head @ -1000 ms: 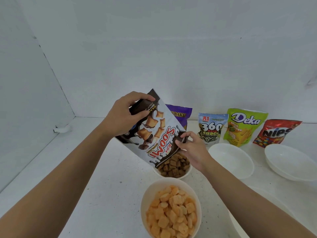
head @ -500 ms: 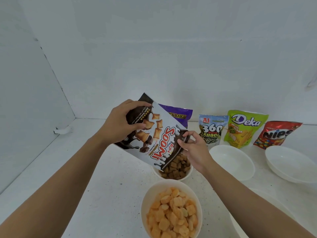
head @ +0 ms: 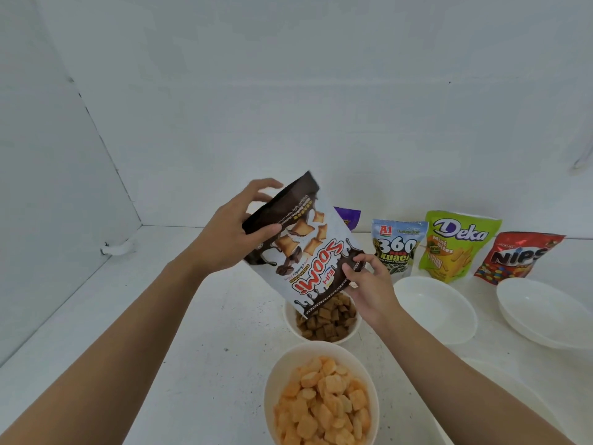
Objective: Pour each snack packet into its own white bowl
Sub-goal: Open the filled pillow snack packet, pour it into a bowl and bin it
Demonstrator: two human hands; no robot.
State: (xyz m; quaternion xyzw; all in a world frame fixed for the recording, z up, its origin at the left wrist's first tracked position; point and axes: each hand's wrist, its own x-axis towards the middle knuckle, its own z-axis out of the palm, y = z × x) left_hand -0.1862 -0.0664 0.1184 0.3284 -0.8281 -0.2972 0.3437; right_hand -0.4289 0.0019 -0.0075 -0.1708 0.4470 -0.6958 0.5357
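A brown and white Soom packet (head: 308,252) hangs upside down, mouth over a small white bowl (head: 290,319) holding brown cereal pillows. My left hand (head: 234,232) grips the packet's raised bottom end. My right hand (head: 365,281) pinches the packet's edge near its mouth. A nearer white bowl (head: 279,370) is full of orange puffs. Two empty white bowls (head: 436,306) (head: 542,309) stand to the right. Behind them stand the A1 360 packet (head: 396,244), the green Deka packet (head: 457,244) and the red Nips packet (head: 518,255). A purple packet (head: 349,216) is mostly hidden behind the Soom packet.
White walls close in the table at the back and left. A small white object (head: 117,247) lies at the left wall's foot. Another white bowl's rim (head: 513,390) shows at the lower right, partly behind my right forearm.
The Soom packet has tipped steeper, its bottom end lifted higher by my left hand. My right hand stays at the mouth over the brown cereal bowl.
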